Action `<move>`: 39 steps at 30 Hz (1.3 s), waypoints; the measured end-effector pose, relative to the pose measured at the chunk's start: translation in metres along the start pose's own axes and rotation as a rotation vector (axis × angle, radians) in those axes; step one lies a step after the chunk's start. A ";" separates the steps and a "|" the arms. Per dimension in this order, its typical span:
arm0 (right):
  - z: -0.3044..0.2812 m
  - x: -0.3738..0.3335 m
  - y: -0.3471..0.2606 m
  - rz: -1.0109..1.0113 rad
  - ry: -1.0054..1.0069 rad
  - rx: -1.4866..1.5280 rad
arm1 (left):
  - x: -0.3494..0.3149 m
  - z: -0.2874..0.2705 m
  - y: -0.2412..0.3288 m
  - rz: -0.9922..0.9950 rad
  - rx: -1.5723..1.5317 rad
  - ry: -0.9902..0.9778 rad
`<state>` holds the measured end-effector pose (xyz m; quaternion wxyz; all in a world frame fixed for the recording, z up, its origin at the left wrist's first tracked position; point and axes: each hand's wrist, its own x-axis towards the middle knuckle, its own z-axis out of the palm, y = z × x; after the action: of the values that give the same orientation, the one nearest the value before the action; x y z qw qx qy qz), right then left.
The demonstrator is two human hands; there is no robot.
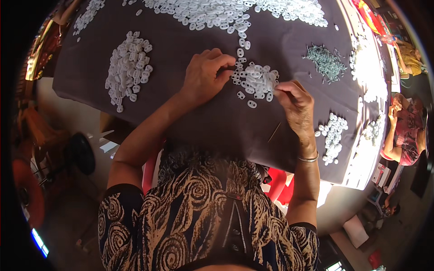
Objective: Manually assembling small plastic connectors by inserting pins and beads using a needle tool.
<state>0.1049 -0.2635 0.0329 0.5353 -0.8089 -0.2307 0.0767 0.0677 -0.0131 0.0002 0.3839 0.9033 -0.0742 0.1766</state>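
A small heap of white oval plastic pieces (260, 80), each with two holes, lies on the dark cloth between my hands. My left hand (205, 72) is at the heap's left edge, its fingers curled and the thumb and forefinger tips apart beside a few loose pieces. At the right edge of the heap, my right hand (296, 101) pinches at what looks like one white piece, mostly covered by the fingertips. A metal bangle (308, 158) circles my right wrist. A thin brass-coloured rod (274, 132) lies on the cloth just left of that wrist.
The dark cloth-covered table (181, 40) carries more white pieces: a left pile (129, 67), a large far spread (203, 11) and a right pile (333, 135). Small grey-green pin-like parts (325, 62) are heaped at right. Another person (404, 131) sits past the right edge.
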 end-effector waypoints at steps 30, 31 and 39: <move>0.008 0.013 -0.001 -0.159 -0.312 -0.111 | 0.004 0.007 0.001 0.174 -0.290 0.030; 0.010 0.011 -0.002 -0.171 -0.288 -0.167 | 0.004 0.007 0.000 0.130 -0.304 0.028; 0.013 0.011 0.001 -0.272 -0.161 -0.301 | 0.003 0.011 0.000 0.077 -0.325 0.009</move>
<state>0.1104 -0.2476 0.0276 0.3939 -0.8324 -0.3885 0.0330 0.0738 -0.0212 -0.0058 0.5183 0.8250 -0.1347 0.1807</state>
